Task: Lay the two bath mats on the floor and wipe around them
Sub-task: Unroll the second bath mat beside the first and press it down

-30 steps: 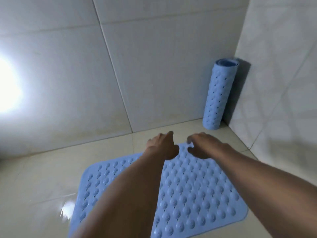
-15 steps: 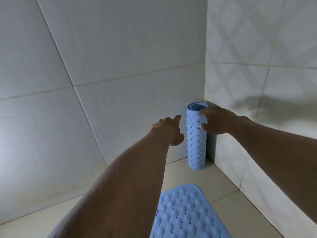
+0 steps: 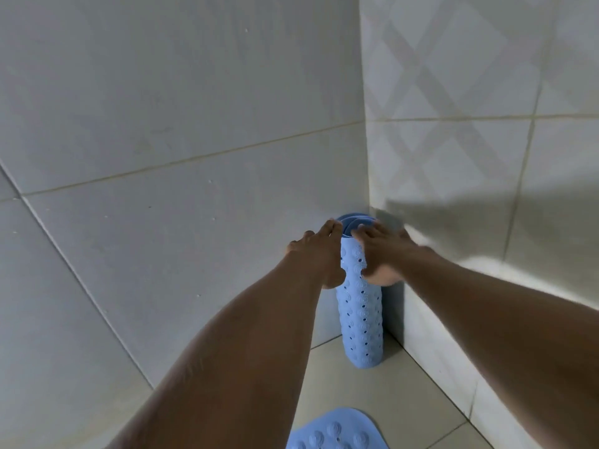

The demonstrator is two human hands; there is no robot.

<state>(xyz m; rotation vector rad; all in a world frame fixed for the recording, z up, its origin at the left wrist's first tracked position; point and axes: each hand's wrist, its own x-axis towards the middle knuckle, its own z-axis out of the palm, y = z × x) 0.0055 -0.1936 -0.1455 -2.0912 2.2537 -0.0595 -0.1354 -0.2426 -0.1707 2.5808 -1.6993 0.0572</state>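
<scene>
Standing upright on end in the wall corner, toward 5 o'clock of the view's middle: rolled bath mat (image 3: 359, 319), pale blue, dotted with holes, foot on the floor (image 3: 372, 393). At 3 o'clock of its top, right hand (image 3: 381, 254) clasped round the roll, fingers over the rim and thumb on the front face. At 9 o'clock, left hand (image 3: 316, 254) with fingers stretched nearly straight, tips touching the rim, thumb against the roll's side. Step judged: taking the roll out of the corner. Best to close both hands round the upper part, lift straight up clear of the walls, keep the coil from springing loose, then carry toward 6 o'clock and unroll beside the flat mat (image 3: 334, 431), already lying bumps-up on the floor at the bottom edge. Plain grey wall (image 3: 162, 124) toward 10 o'clock, diamond-patterned wall (image 3: 486, 92) toward 2 o'clock. No brand, label or writing legible anywhere.
</scene>
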